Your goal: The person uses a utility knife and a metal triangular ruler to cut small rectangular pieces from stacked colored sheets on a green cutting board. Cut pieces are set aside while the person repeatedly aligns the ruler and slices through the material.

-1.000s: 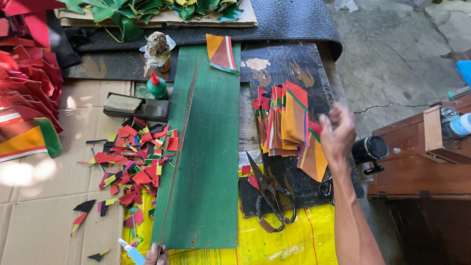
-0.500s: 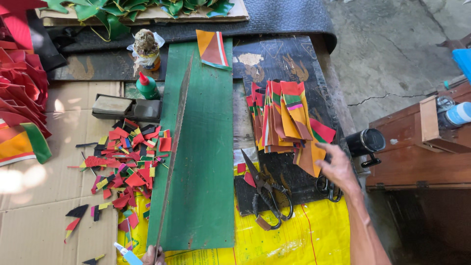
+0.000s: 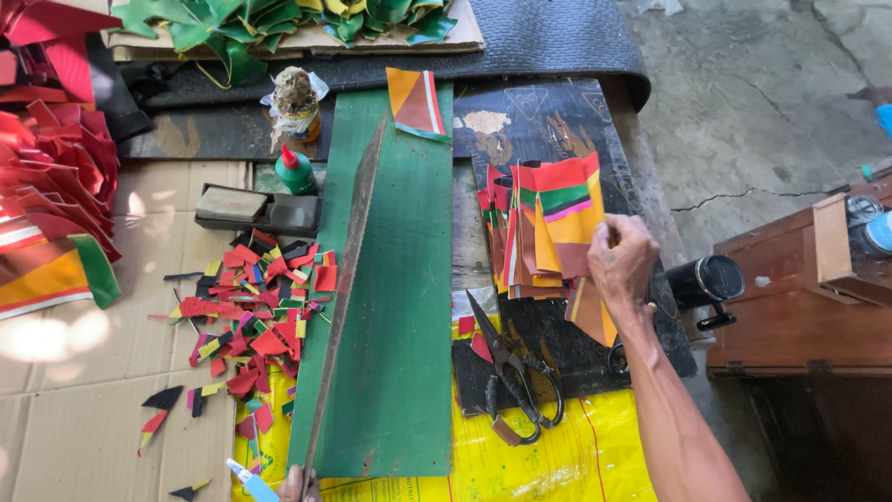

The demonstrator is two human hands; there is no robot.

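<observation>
My right hand (image 3: 624, 265) rests on the right edge of a stack of coloured paper pieces (image 3: 544, 228), red, orange and green, its fingers pinching the top sheets. The stack lies on a dark mat (image 3: 557, 139). Only the fingertips of my left hand (image 3: 295, 485) show at the bottom edge, touching the lower end of a long thin strip (image 3: 346, 279) that lies along a green board (image 3: 400, 297). Whether those fingers grip the strip is not visible. Black scissors (image 3: 516, 372) lie just below the stack.
A heap of small coloured paper scraps (image 3: 255, 316) covers the cardboard left of the board. A green glue bottle (image 3: 295, 172), a dark flat block (image 3: 255, 209), red folded paper (image 3: 56, 177) at left, green paper shapes (image 3: 279, 19) at top, a wooden box (image 3: 799, 288) and black cup (image 3: 706, 279) at right.
My right hand moved from the lower right corner of the paper stack up to its right edge and now pinches the top sheets. The view shifted slightly.
</observation>
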